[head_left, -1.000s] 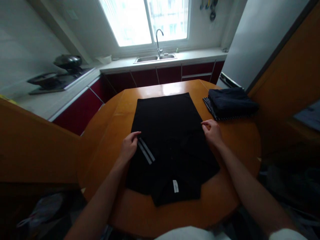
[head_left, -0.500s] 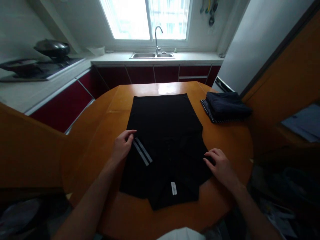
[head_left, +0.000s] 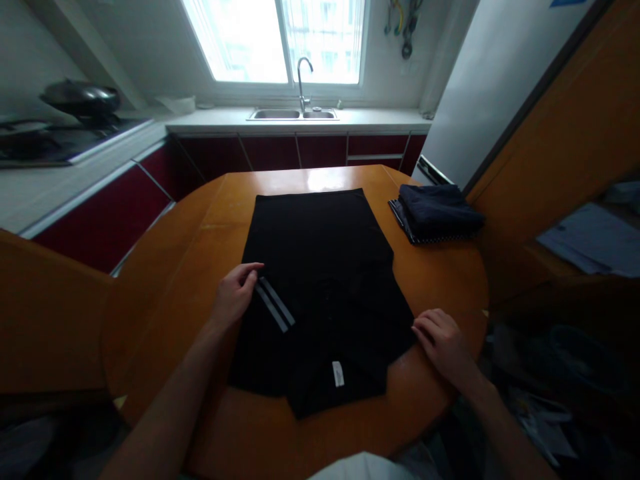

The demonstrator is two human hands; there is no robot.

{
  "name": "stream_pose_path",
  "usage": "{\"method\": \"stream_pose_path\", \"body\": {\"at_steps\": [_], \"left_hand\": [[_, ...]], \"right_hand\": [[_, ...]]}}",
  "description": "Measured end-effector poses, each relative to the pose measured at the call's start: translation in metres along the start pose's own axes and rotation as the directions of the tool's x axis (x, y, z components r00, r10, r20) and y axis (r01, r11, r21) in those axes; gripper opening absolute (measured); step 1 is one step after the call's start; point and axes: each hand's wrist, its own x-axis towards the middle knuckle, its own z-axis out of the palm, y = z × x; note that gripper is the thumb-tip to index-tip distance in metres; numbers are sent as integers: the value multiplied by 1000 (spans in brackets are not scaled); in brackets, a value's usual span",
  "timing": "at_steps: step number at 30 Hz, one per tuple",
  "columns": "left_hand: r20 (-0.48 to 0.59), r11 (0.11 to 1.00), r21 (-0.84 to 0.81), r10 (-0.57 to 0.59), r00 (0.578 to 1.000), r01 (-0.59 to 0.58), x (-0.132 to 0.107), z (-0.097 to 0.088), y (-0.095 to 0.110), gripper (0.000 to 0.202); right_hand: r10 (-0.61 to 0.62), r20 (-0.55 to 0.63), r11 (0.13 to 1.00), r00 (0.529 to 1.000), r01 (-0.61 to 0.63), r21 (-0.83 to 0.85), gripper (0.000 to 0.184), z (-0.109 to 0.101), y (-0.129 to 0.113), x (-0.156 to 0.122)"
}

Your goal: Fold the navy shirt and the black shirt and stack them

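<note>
A black shirt (head_left: 320, 247) lies spread on a round wooden table, its collar and white label (head_left: 338, 374) toward me. Two grey stripes mark its left sleeve (head_left: 274, 303), which is folded inward over the body. At the outer end of these stripes, my left hand (head_left: 236, 292) is closed, thumb and fingers pinching the fabric at the shirt's left edge. My right hand (head_left: 442, 340) is at the outer tip of the other sleeve, fingertips pressed together on its edge. That sleeve points out flat to the right.
Folded dark clothes (head_left: 435, 212) are stacked at the table's (head_left: 170, 313) far right. Beyond the table stand a counter with a sink (head_left: 280, 115) and a stove with a pan (head_left: 80, 100) at left. A fridge (head_left: 465, 87) is at right.
My right hand has moved from over the right sleeve outward to its outer tip, and its fingers have come together. My left hand stays by the striped sleeve. The view has shifted slightly.
</note>
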Motion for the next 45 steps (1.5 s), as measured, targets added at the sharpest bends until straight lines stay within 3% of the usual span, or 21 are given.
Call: {"method": "stream_pose_path", "body": {"at_steps": [5, 9, 12, 14, 18, 22, 25, 29, 32, 36, 39, 45], "left_hand": [[11, 1000, -15, 6, 1000, -5, -1, 0, 2, 40], [14, 1000, -13, 9, 1000, -9, 0, 1, 5, 40], [15, 1000, -11, 12, 1000, -12, 1, 1, 4, 40], [17, 1000, -12, 16, 1000, -16, 1, 1, 1, 40], [10, 1000, -22, 8, 1000, -8, 1, 0, -4, 39], [7, 1000, -27, -1, 1000, 2, 1, -2, -8, 37], [-1, 999, 13, 29, 1000, -29, 1, -2, -5, 35], [12, 981, 114, 156, 988, -156, -8, 12, 10, 35], [147, 945, 215, 220, 964, -248, -22, 33, 22, 42], [329, 852, 410, 193, 924, -324, -35, 52, 28, 49], [348, 827, 461, 165, 923, -322, -36, 53, 26, 52], [235, 787, 588, 56, 970, -188, -29, 44, 18, 57]], "right_hand": [[-2, -4, 999, 1000, 2, -48, 12, -6, 5, -5], [11, -57, 1000, 998, -11, 5, 13, -13, -2, 14], [11, -108, 998, 994, -4, 70, 18, -12, -9, 52], [-12, -82, 994, 997, 21, 107, 20, -3, -9, 85], [-23, -5, 998, 1000, 23, 54, 19, 31, 6, 150], [22, 19, 998, 1000, -21, -65, 21, 60, 23, 182], [13, -27, 992, 1000, -16, -122, 25, 64, 24, 181], [-65, -80, 984, 995, 51, -172, 38, 61, 3, 167], [-156, 14, 972, 988, 156, -173, 51, 67, -18, 156], [-140, 191, 969, 972, 174, -174, 66, 83, -28, 147], [-106, 205, 973, 973, 143, -178, 74, 87, -26, 146], [69, 156, 972, 985, -31, -232, 80, 83, -16, 149]]}}
